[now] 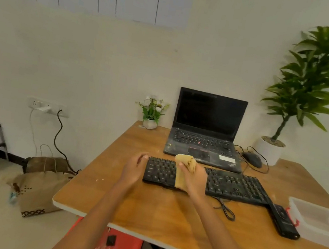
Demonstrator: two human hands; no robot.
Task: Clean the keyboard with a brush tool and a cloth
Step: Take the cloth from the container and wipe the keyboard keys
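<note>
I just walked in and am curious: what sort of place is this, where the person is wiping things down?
Most likely a small home or office workspace. A wooden desk carries an open laptop, a separate black keyboard and a wired mouse, with a large potted plant by the wall.

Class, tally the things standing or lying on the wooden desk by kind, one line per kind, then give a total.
Keyboards: 1, keyboard
Laptops: 1, laptop
Mice: 1, mouse
Potted plants: 2, flower pot, tall plant
Plastic boxes: 1, clear box
Black devices: 1, black device
Total: 7
</note>
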